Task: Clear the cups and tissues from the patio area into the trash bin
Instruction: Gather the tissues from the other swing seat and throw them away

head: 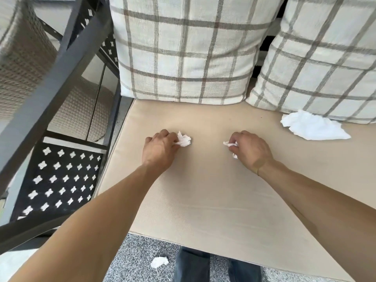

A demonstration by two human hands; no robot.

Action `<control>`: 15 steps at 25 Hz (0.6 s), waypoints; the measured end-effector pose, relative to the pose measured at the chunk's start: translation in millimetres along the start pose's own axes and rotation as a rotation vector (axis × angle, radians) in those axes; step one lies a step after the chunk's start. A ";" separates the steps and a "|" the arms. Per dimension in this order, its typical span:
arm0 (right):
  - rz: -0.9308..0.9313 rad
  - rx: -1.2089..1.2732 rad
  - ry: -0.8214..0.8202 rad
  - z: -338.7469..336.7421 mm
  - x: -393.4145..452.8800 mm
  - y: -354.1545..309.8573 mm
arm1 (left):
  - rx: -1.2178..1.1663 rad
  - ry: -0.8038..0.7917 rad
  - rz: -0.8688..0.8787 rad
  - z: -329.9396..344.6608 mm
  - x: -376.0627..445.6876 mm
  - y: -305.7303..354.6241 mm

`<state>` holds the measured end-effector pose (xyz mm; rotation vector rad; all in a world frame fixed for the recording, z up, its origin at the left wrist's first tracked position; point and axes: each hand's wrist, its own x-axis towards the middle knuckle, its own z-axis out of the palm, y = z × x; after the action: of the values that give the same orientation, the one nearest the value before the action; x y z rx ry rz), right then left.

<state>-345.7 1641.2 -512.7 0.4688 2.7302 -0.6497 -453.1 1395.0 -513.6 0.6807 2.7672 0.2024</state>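
- Beige seat cushion (203, 200) on a patio sofa, checked pillows (183, 47) at the far side.
- Left hand (159, 148) pinches a crumpled tissue (184, 139); right hand (251, 148) is curled round another wad (230, 144).
- Best to ball both tight before lifting, then collect the flat tissue (313, 127) far right and the scrap (159, 262) on the near floor.
- No bin or cups in sight.

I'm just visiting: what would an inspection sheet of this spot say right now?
Surface: tan seat cushion, tissues lying on it.
Job's things: crumpled tissue pinched by left hand; small tissue gripped by right hand; flat tissue by right pillow; floor tissue. Cups, bin: nothing seen.
Clutter: nothing seen.
Grippers: both hands hold tissues.
Cables: nothing seen.
Surroundings: plaid pillow, black metal frame, speckled floor.
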 end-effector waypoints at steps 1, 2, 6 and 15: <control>0.022 0.035 -0.012 -2.2 -3.5 -0.3 | -0.024 -0.019 -0.008 -0.2 -0.3 1.9; 0.041 0.072 -0.027 -4.9 -8.2 0.3 | -0.050 -0.035 -0.015 -0.9 -1.7 4.0; 0.102 0.158 -0.002 -29.9 -30.5 21.0 | -0.159 -0.039 0.047 -10.9 -0.6 25.5; 0.380 0.154 0.175 -84.1 -60.0 126.6 | -0.210 -0.066 0.201 -18.5 40.8 142.6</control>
<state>-261.3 1773.7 -467.8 1.0942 2.6451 -0.7450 -431.6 1538.3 -477.1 0.8903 2.5658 0.4951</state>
